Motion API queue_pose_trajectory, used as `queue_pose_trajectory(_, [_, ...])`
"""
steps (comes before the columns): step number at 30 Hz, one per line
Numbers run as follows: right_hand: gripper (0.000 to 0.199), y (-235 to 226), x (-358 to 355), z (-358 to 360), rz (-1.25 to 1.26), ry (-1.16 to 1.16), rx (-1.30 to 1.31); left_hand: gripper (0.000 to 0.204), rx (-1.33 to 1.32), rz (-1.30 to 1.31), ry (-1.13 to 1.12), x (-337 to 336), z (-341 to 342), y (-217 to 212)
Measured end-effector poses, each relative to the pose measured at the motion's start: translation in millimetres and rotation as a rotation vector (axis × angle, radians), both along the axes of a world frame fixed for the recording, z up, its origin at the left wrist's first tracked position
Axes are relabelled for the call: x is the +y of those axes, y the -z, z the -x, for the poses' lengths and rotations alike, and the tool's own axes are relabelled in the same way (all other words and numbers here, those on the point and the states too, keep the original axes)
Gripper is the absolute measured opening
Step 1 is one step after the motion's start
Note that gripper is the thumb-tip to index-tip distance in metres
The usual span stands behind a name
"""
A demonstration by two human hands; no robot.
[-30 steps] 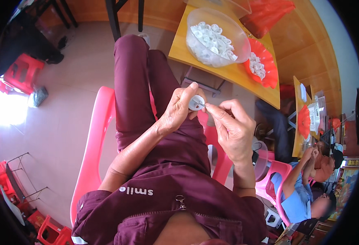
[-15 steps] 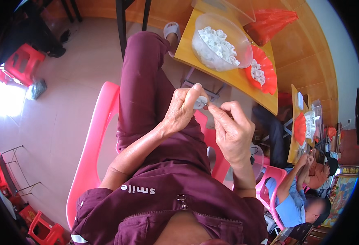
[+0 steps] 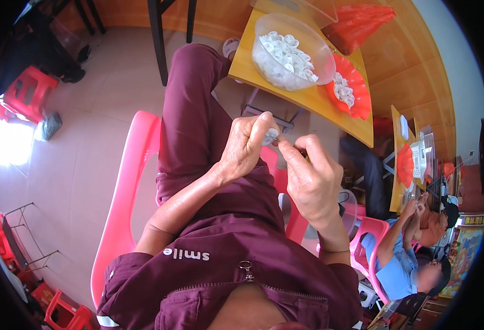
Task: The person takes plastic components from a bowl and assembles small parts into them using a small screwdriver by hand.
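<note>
Over my lap, my left hand is closed around a small round white plastic piece, its thumb up along the edge. My right hand meets it from the right, thumb and forefinger pinched at the piece's face. Something thin and dark shows between those fingertips, too small to name. Beyond the hands, a large clear plastic bowl holds many similar white pieces. Right of the bowl sits a red scalloped dish with a smaller heap of white pieces.
Both containers stand on a yellow wooden table, with a red plastic bag behind them. I sit on a pink plastic chair. At right, a person in blue works at another table. Red stools stand on the left.
The view has shifted slightly, so the table and bowl sit a little further left and higher. Both hands stay together at the white piece, almost unmoved.
</note>
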State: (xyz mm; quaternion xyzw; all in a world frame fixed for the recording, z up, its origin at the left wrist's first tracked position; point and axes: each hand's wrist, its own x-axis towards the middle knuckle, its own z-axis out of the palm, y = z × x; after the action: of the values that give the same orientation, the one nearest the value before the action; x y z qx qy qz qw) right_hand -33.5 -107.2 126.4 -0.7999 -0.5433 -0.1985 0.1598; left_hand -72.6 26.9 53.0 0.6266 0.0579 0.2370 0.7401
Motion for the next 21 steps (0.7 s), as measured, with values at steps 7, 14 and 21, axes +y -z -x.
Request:
queue_pose_trajectory(7, [0.03,7.8,4.0,4.8,0.025,0.036,-0.019,0.052,-0.018,-0.045,-0.028,-3.3,-3.0,11.2])
queue_pose_trajectory(14, [0.032,12.6,0.8,1.3,-0.16,0.043,0.106,0.054,0.074,0.278,0.113,4.6,0.1,5.5])
queue_pose_trajectory(21, [0.029,16.4,6.6,-1.2,-0.177,0.019,0.102,0.053,0.012,0.261,0.105,7.0,2.1,14.3])
